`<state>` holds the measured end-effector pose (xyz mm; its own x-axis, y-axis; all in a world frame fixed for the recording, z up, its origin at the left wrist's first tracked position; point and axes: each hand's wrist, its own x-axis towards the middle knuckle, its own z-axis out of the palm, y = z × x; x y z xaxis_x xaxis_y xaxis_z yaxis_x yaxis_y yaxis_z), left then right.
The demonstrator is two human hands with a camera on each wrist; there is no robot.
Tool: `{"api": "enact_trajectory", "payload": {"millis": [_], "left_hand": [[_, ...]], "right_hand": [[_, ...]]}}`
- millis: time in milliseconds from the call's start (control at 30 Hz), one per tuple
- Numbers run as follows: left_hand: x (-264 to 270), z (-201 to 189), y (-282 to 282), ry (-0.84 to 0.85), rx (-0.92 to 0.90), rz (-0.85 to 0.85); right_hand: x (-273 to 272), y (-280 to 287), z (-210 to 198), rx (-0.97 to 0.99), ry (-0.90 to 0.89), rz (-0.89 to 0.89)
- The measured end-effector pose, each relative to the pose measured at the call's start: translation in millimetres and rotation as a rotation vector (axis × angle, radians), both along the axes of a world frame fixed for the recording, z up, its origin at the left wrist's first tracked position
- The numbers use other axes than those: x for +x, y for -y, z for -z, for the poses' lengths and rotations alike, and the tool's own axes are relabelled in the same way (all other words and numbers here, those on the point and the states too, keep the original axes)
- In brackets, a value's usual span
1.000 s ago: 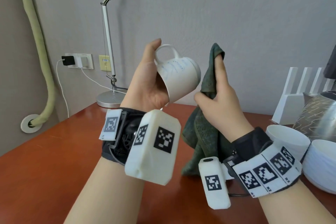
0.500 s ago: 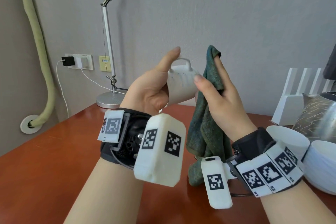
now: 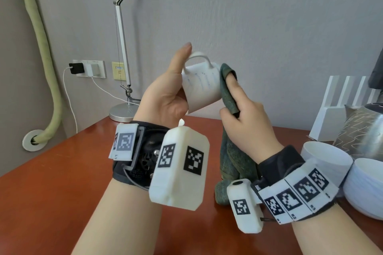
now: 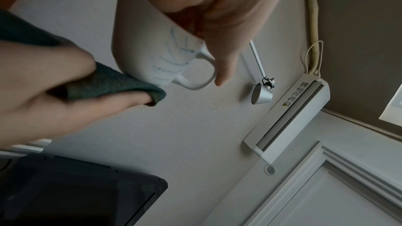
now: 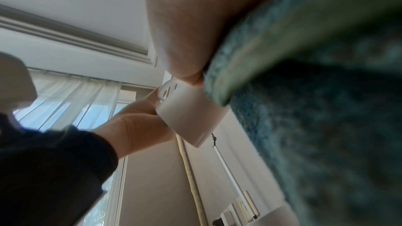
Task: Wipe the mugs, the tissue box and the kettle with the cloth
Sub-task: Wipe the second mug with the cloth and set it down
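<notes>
**Mug held aloft, cloth against its side**

White mug (image 3: 200, 87), faint blue line drawing on its wall, handle uppermost, tilted with its mouth towards the left hand (image 3: 165, 97). It is held in the air above the red-brown counter (image 3: 62, 182). Left hand's fingers are clamped on the mug, thumb stretched up beside the handle; the other fingers are hidden behind the mug in the head view.

Dark green cloth (image 3: 228, 97), towelling texture, touches the mug's far-right wall, away from the left hand. Right hand (image 3: 246, 122) pinches the cloth, fingers curled round a fold, forefinger tucked into the top edge. The rest of the cloth hangs below the mug down to the counter.

Right of the mug, on the counter: two more white mugs (image 3: 325, 155), touching each other; interiors not visible. Behind them, the metal kettle (image 3: 362, 130) with a wavy pattern.
</notes>
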<state>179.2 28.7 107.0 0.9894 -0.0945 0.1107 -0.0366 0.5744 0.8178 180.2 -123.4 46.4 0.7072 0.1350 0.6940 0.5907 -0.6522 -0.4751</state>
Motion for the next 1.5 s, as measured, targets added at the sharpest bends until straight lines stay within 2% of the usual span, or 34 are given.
{"api": "enact_trajectory", "payload": {"millis": [167, 267, 433, 633, 900, 1033, 1133, 1500], "left_hand": [[0.5, -0.4, -1.6, -0.016, -0.109, 0.015], [1.4, -0.8, -4.1, -0.028, -0.184, -0.006], [-2.5, -0.9, -0.2, -0.029, -0.118, 0.044], [-8.1, -3.1, 6.1, 0.042, -0.084, -0.006], [-7.4, -2.6, 3.5, 0.025, -0.124, -0.006], [-8.9, -0.8, 10.8, 0.032, -0.091, 0.006], [-8.0, -0.2, 9.2, 0.044, -0.095, 0.012], [1.6, 0.5, 6.9, -0.006, -0.266, 0.021]], "right_hand": [[2.1, -7.2, 7.6, -0.156, 0.096, 0.076], [-0.7, -16.0, 12.1, -0.223, 0.125, 0.055], [-4.2, -21.2, 11.0, -0.269, 0.240, 0.078], [-2.0, -8.8, 2.1, -0.198, 0.281, 0.204], [-4.0, -21.7, 10.7, -0.214, 0.286, 0.099], [-1.0, -12.6, 5.3, -0.201, 0.322, 0.161], [-0.7, -4.3, 1.8, -0.162, 0.283, 0.191], [5.9, -4.4, 15.1, -0.053, 0.185, 0.131]]}}
